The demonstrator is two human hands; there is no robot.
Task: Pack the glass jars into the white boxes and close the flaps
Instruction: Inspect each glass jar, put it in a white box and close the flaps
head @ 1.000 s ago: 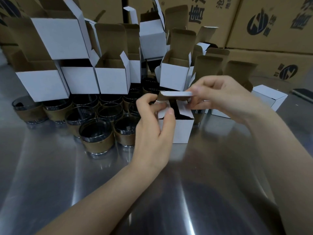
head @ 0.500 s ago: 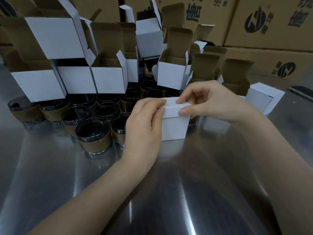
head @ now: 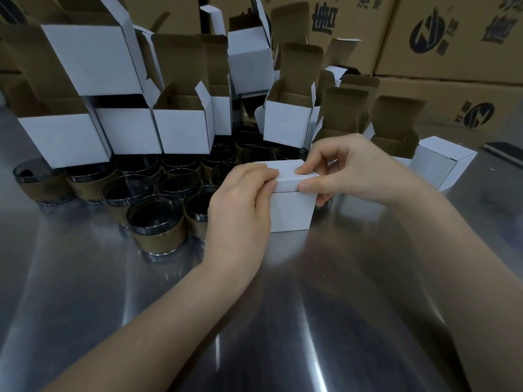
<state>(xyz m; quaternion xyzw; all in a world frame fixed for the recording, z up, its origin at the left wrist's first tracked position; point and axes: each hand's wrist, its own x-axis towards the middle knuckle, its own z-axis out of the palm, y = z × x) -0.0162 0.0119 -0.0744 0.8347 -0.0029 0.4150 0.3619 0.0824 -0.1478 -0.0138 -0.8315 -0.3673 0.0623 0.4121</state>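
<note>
Box (head: 291, 210) sitting on the tabletop (head: 283, 306) at centre, lid flap lying down. Left hand (head: 240, 210) gripping its left side, fingers curling onto the top edge. Right hand (head: 348, 171) pinching the lid's right end, fingertips pressing on top, thumb on the front edge. Jars (head: 154, 219) standing clustered just left of the box, open boxes (head: 181, 131) sitting on and behind them. Second closed box (head: 441, 165) sitting at right. Cartons (head: 452, 38) standing behind.

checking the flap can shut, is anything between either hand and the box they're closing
Nothing visible. The left hand holds the white box by its left side and the right hand pinches its lid; both touch the cardboard directly.
</note>
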